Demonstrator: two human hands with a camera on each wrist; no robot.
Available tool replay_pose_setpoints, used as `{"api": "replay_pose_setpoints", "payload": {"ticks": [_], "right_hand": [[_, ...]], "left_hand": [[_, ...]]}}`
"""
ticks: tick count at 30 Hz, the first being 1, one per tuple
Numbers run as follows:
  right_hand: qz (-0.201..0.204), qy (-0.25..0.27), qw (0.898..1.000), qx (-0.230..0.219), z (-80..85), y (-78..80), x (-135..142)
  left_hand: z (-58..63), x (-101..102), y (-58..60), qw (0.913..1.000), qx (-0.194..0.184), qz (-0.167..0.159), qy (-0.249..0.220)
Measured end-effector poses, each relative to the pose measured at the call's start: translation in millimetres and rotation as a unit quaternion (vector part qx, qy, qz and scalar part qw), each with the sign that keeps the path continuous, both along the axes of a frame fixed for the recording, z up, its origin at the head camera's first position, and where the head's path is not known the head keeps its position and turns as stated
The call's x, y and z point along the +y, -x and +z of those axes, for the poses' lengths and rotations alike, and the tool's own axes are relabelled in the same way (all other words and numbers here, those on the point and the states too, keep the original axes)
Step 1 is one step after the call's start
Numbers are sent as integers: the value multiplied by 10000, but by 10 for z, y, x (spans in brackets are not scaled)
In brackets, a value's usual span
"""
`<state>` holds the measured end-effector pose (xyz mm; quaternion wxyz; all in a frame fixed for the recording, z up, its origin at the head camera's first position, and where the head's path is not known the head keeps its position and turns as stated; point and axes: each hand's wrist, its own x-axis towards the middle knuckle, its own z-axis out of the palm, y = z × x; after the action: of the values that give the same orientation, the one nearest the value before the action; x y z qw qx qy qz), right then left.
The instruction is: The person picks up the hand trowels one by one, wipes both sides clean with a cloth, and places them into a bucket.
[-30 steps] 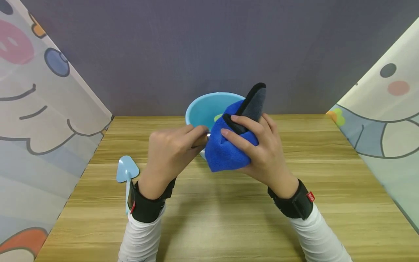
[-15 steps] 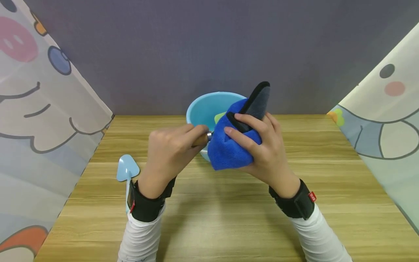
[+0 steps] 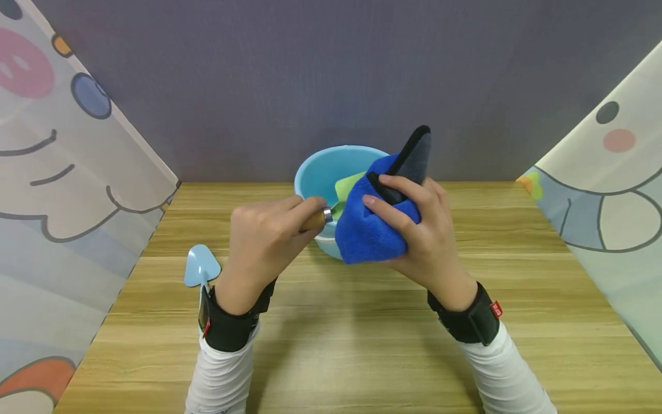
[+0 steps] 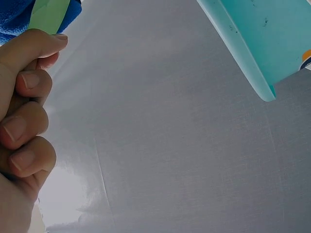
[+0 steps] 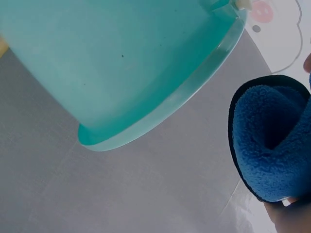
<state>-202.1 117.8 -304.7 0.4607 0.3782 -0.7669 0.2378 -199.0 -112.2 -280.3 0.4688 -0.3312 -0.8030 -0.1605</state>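
My left hand (image 3: 274,241) grips the wooden handle (image 3: 313,221) of a small hand trowel with a metal collar. Its green blade (image 4: 50,17) points toward the cloth in the left wrist view. A blue cloth (image 3: 369,230) with a black edge and grey reverse is bunched in my right hand (image 3: 421,241), fingers and thumb gripping it. The cloth lies against the blade and hides much of it from the head view. Both hands are raised before a light blue basin (image 3: 331,164), partly hidden behind the cloth.
A light blue toy shovel (image 3: 200,267) lies on the wooden table (image 3: 331,356), beside my left wrist. A grey wall (image 3: 331,75) stands behind the basin, and cartoon-printed panels (image 3: 88,172) flank both sides.
My right hand has slid the cloth right and slightly up, away from my left hand. More of the trowel's collar and green blade shows. The left hand has barely shifted.
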Motion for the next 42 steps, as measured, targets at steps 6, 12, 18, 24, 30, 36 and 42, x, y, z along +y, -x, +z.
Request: {"api": "replay_pose_setpoints", "payload": {"ticks": [6,12,18,24,30,36,42], "right_hand": [[79,118,9999,23,-6,3,7],[118,231,9996,81,-18,10,9],[166,339,9992,147,-20,30,18],[170,403,9990,108,-25,42,37],[179,652,9977,-5,-20,52,58],[301,940,9951,-91,-14,61,75],[326,998,9942,-246,10,54,92]], "left_hand": [[4,3,-2,10000,31,19,-16],[8,6,-4,10000,57,13,-8],[13,7,4,10000,56,-34,-33],[17,12,5,10000,42,-54,-56],[20,12,8,9998,93,-68,-141],[25,9,5,9998,115,-90,-168],[33,1,-6,9997,155,-94,-180]]}}
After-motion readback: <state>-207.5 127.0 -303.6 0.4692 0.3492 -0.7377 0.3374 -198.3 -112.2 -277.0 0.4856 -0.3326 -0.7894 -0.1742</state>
